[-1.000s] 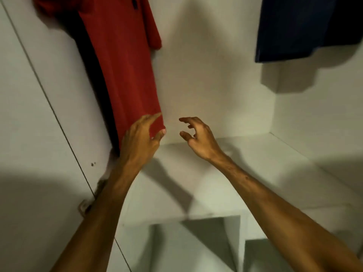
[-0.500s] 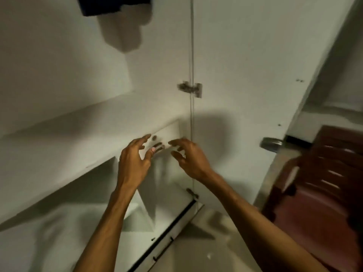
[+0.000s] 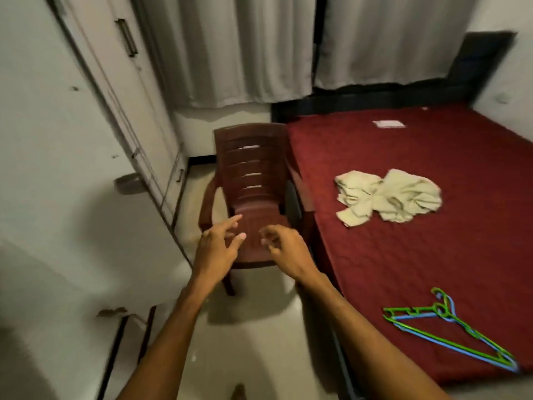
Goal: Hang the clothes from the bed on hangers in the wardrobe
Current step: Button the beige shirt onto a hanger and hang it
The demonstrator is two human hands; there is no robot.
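We see white wardrobe (image 3: 43,140) doors on the L, maroon bed (image 3: 432,269) on the R, brown plastic chair (image 3: 251,168) btwn them. Crumpled cream garment (image 3: 389,197) lies mid-bed. 2 hangers (image 3: 450,333), 1 green 1 blue, overlap near the bed's front edge, well apart from it. Our left hand (image 3: 216,251) & right hand (image 3: 285,249) hover in front of the chair seat, fingers loose & apart, holding nothing.

Crumpled cream garment (image 3: 388,199) on maroon bed (image 3: 432,255), up-R of right hand (image 3: 284,249); green+blue hangers (image 3: 450,333) flat, stacked, below-R, nr bed edge.
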